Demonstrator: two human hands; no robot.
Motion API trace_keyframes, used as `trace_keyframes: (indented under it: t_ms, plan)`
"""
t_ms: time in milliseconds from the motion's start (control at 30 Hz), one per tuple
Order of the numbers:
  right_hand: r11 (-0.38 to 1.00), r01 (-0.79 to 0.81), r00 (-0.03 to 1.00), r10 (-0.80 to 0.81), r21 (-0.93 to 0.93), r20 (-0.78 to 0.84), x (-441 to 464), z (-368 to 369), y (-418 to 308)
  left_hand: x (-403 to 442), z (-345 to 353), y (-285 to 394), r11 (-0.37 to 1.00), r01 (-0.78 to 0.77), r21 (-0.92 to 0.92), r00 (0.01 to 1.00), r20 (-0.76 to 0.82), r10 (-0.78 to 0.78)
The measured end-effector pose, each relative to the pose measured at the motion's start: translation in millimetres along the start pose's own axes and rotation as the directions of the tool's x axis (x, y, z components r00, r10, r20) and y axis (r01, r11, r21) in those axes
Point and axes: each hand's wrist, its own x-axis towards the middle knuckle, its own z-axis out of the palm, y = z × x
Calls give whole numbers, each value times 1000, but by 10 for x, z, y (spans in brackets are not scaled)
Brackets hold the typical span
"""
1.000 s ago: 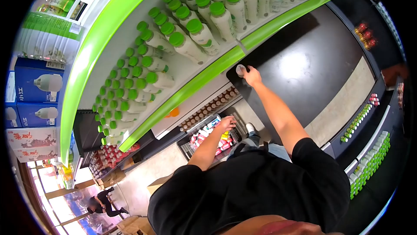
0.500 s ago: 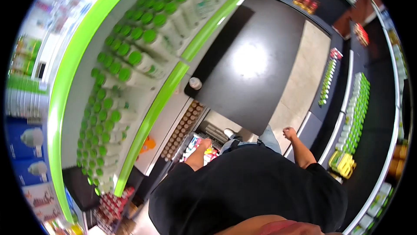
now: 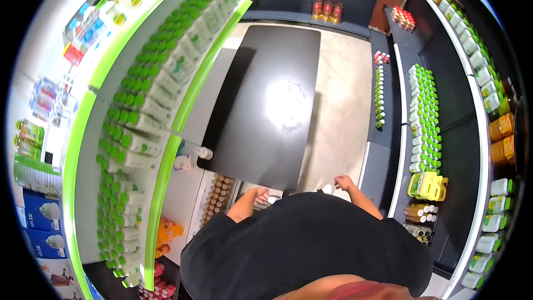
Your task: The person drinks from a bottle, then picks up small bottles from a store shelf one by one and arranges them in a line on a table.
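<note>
My left hand (image 3: 258, 195) hangs in front of my body by the near edge of a dark table (image 3: 261, 44). Its fingers are loosely bent but apart, with nothing visible in them. On the other side, my right hand (image 3: 343, 182) is held out over the pale floor, empty, its fingers slightly curled and apart. It touches nothing. At the table's near left corner lies a white bottle (image 3: 205, 153), beyond my left hand. A row of brown-capped bottles (image 3: 217, 194) stands low to the left of that hand.
A green-edged shelf (image 3: 183, 92) on the left holds many green-capped white bottles (image 3: 161, 86). To the right, dark shelving carries more green-capped bottles (image 3: 425, 117) and yellow jugs (image 3: 428, 185). Red-and-gold containers (image 3: 327, 10) stand at the back. Pale floor (image 3: 341, 106) runs right of the table.
My view has levelled and swung, so the table now stands more upright and farther left. Both hands have shifted slightly with my body; neither has taken hold of anything.
</note>
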Motion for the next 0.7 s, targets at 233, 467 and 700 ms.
trace_keyframes:
  t_ms: [233,467,700]
  plan:
    - [992,89,989,-77,89,-124,225,-937,475,247,871,859,980,-141,138,987,-54,150]
    - [934,-345,937,348,-90,19,542,-1958,2189,212,916,972,996,-63,70,987,-144,73]
    - [890,-442,896,444,-111,-15,877,-2425,2102,241,1007,1682,999,19,41,992,-122,-14]
